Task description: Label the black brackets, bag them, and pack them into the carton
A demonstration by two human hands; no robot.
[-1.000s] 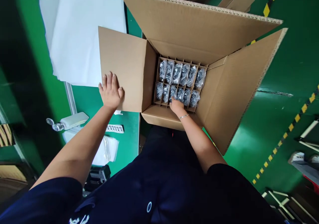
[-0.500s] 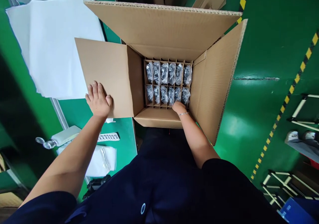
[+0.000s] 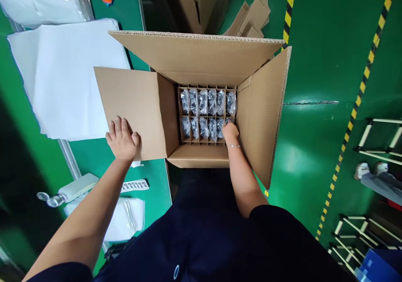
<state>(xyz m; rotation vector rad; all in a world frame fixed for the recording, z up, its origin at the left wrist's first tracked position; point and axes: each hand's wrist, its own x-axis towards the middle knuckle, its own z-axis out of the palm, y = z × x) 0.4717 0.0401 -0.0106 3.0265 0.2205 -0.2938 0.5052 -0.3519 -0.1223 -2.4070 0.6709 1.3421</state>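
Starting from the left: a stack of white sheets [image 3: 65, 77] on the green table [image 3: 94, 165], then the left hand [image 3: 122, 142] lying flat, fingers spread, on the cardboard box's [image 3: 201, 60] left flap [image 3: 132, 106]. Inside the box, a divider grid holds two rows of plastic-wrapped dark parts [image 3: 204, 114], about six per row. Right hand [image 3: 230, 132] sits on the near row's rightmost part; can't tell if its fingers grip it.

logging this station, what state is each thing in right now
box: open, all four flaps spread out
left flap: lying flat, left hand pressing on it
divider: in the box, two rows of cells
bagged parts: standing in the cells, wrapped in clear plastic
right hand: down in the box, at the near row's right end
white sheets: stacked flat
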